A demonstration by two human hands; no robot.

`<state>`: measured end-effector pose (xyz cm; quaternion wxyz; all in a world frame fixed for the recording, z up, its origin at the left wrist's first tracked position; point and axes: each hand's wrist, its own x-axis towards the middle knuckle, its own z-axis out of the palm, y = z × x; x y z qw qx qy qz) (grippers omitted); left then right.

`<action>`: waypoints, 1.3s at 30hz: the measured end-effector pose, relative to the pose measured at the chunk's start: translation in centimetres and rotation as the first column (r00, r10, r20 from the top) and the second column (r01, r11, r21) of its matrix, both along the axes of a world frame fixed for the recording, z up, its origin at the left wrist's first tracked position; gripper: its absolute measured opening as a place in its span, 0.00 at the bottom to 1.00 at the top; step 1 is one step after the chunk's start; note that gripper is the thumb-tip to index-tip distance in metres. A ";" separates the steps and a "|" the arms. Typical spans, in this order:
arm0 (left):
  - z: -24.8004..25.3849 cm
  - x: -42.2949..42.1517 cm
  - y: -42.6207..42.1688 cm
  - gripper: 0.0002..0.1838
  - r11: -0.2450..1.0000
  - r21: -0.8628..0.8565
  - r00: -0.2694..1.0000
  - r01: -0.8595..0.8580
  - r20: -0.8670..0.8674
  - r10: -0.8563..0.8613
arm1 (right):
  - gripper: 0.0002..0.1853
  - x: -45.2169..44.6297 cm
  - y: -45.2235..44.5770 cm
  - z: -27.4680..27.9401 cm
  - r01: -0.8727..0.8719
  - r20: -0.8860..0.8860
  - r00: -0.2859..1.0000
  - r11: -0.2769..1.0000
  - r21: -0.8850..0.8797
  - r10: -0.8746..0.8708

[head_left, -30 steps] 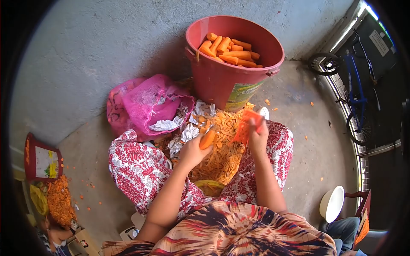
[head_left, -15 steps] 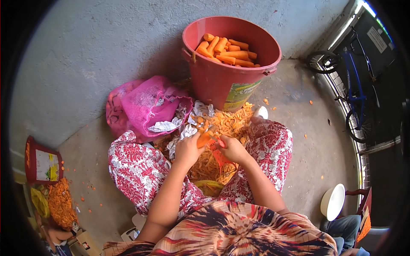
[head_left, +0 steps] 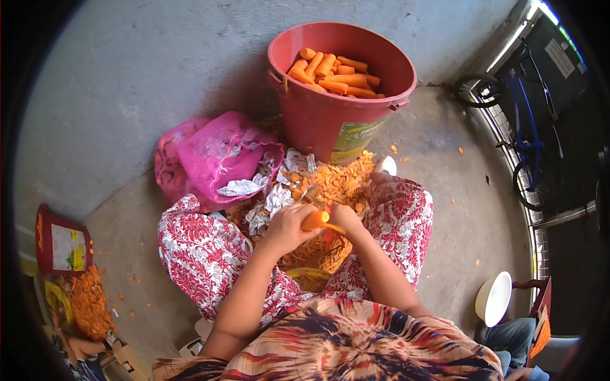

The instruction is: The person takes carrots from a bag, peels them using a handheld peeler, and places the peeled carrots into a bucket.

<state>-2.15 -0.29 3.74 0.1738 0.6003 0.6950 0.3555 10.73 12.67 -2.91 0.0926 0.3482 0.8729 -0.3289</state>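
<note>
My left hand [head_left: 291, 228] is closed round an orange carrot [head_left: 316, 220], whose cut end faces me. Close beside it on the right, my right hand [head_left: 345, 219] is closed on a red-orange peeler [head_left: 328, 238], mostly hidden behind the fingers and carrot. A strip of peel [head_left: 335, 228] stretches from the carrot toward my right hand. Below both hands lies a heap of carrot peelings [head_left: 343, 184] between my legs. Beyond them stands a red bucket [head_left: 311, 120] holding several peeled carrots [head_left: 343, 79].
A pink mesh bag [head_left: 219, 155] and crumpled paper [head_left: 277, 198] lie at the left of the peelings. Another red bucket [head_left: 44, 241] and peelings [head_left: 89, 301] are far left, near a co-worker's arm. At right are a white basin [head_left: 494, 300], a person's jeans and a bicycle [head_left: 522, 120].
The peeler has come down from the upper right to the carrot, and my hands are now together. The carrot has turned so that its cut end faces me.
</note>
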 end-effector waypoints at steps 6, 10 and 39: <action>-3.2 -0.5 1.1 0.11 0.948 0.318 0.903 -0.003 0.409 -0.134 | 0.12 -0.7 -0.9 -3.2 -0.102 -0.020 0.995 0.966 -0.236 0.101; -4.1 0.2 1.7 0.13 0.930 0.351 0.603 -0.109 0.767 -0.219 | 0.18 -0.9 -2.7 -5.3 0.022 -0.205 0.962 0.803 -0.596 -0.179; -1.2 -1.1 -0.3 0.24 0.982 -0.147 0.658 0.119 0.753 0.033 | 0.05 -0.3 1.7 -0.4 0.196 -0.466 0.139 0.485 -0.852 -0.874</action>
